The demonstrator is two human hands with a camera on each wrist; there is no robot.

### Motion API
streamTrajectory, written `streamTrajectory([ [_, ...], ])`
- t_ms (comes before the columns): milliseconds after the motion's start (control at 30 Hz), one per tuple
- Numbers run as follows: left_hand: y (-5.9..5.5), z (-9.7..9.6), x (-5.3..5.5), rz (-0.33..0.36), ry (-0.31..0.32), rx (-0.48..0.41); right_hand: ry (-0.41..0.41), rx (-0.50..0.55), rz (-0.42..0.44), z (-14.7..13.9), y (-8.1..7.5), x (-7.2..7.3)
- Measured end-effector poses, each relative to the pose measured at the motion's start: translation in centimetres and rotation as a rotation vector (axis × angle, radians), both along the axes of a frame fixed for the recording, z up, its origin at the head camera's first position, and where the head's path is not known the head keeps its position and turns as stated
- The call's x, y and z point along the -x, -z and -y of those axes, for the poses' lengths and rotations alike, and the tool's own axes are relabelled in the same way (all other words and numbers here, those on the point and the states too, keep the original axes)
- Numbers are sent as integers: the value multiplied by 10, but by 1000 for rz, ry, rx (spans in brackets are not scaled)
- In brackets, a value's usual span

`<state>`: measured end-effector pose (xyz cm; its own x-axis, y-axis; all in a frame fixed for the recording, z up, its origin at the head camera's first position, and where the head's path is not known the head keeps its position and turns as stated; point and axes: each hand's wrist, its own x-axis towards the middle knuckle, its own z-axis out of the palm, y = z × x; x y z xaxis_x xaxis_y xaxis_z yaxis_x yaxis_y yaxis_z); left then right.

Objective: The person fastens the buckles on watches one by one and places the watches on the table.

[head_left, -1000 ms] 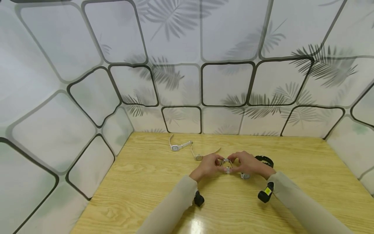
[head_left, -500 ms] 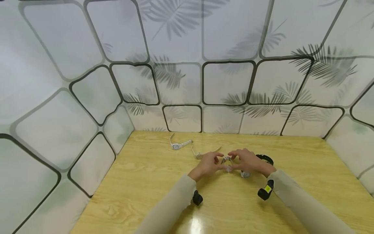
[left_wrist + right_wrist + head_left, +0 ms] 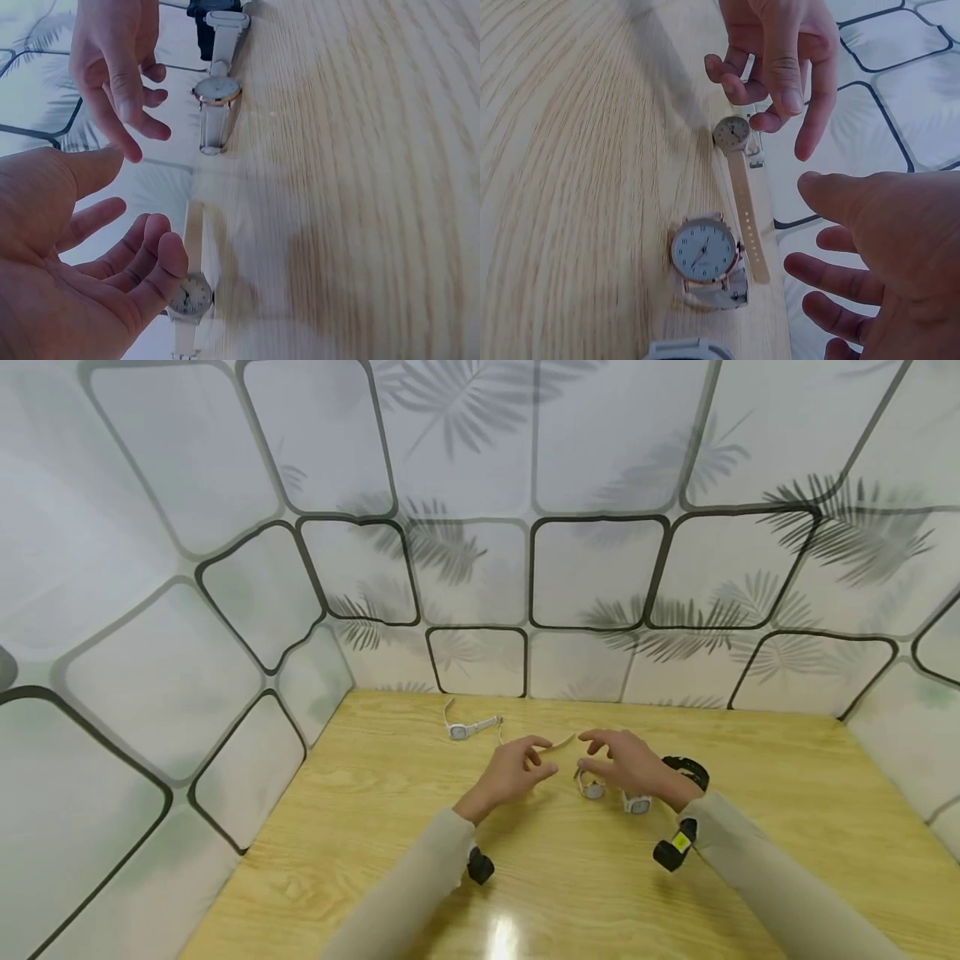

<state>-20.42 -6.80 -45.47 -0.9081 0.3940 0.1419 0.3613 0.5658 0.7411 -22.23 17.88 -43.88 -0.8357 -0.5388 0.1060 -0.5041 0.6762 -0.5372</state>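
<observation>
A round-faced wristwatch with a rose-gold case and pale strap (image 3: 703, 251) stands on the table by my right hand (image 3: 628, 764). Its strap is bent back beneath the face. My right hand hovers over it, fingers loosely bent and nothing between them. To its left, my left hand (image 3: 512, 772) is held above the wood with thumb and fingers spread, also holding nothing. Beyond the left hand lies a watch with a beige strap (image 3: 733, 133), partly covered by that hand in the head view. A white watch with a squarish case (image 3: 637, 806) sits just right of the rose-gold one.
Another white squarish watch (image 3: 459, 732) lies with its strap stretched out at the back left of the wooden table (image 3: 360, 827). A black strap watch (image 3: 690, 770) is behind my right wrist. A patterned wall covering (image 3: 480, 577) borders the table's back and sides.
Both hands have let go of the rose-gold watch, which stays on the table. The left hand has drawn away to the left; the right hand has lifted slightly from it.
</observation>
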Motion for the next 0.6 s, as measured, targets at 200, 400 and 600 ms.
streamTrajectory([
  [200,-1,17,-2,-12,-26,-48,28,-5,-16,10,2,5],
  [400,3,28,-3,-53,-79,-84,73,-25,-21,19,3,7],
  [600,7,38,-2,-62,-128,-96,103,-40,-22,30,5,9],
])
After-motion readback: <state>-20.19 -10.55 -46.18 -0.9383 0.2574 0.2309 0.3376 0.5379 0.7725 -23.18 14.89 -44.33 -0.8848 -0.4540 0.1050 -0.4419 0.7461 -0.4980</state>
